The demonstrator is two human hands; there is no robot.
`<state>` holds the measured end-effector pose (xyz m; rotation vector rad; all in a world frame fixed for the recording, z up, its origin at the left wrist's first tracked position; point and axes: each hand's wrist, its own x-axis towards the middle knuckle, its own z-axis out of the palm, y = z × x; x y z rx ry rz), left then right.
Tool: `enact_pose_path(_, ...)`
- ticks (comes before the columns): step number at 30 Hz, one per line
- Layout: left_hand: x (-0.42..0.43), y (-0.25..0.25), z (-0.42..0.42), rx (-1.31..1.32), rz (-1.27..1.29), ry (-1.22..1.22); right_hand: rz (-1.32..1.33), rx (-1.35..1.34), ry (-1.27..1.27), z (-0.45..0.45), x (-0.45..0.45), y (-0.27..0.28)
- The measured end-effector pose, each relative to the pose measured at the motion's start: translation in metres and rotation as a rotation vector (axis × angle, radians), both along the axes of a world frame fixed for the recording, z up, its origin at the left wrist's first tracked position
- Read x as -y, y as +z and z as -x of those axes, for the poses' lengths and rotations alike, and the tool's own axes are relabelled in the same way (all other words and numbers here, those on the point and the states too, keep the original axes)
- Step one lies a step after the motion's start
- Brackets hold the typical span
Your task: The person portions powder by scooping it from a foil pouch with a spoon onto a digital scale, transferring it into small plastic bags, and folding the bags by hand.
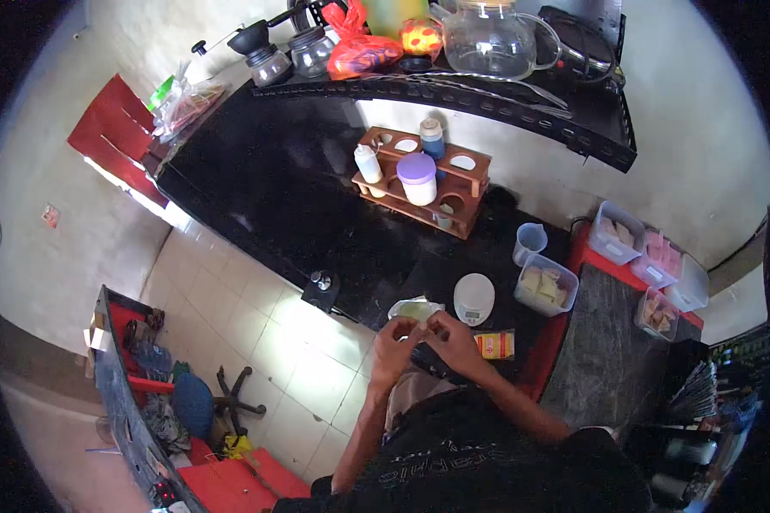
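My left hand [393, 344] and my right hand [453, 340] meet at the fingertips over the near edge of the black counter [376, 265]. Their fingers are pinched together around something small and pale that I cannot make out. Just beyond the fingertips lies a whitish bowl or opened wrapper [414, 308] with pale green inside; its near side is hidden by my hands. A white digital kitchen scale [474, 297] sits beyond my right hand. To the right of that hand lies a yellow and red packet [495, 345].
Farther back, a wooden rack [465, 224] holds several bottles and a purple-lidded jar [417, 178]. On the right are a measuring jug [530, 243], a tub of pale green pieces [545, 285] and more plastic tubs [616, 231]. A black shelf [522, 113] with a glass teapot [491, 41] overhangs the counter.
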<state>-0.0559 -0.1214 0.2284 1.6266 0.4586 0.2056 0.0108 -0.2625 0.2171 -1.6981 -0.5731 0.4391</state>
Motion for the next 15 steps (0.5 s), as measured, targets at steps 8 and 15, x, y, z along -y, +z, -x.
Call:
enact_pose_path(8, 0.000, 0.011, 0.010, -0.045, -0.024, -0.044, -0.184, -0.127, -0.030, 0.008, 0.003, -0.020)
enact_pose_path(15, -0.001, -0.002, 0.013, -0.057, -0.175, -0.091, 0.011, -0.012, -0.010, 0.008, 0.000, -0.026)
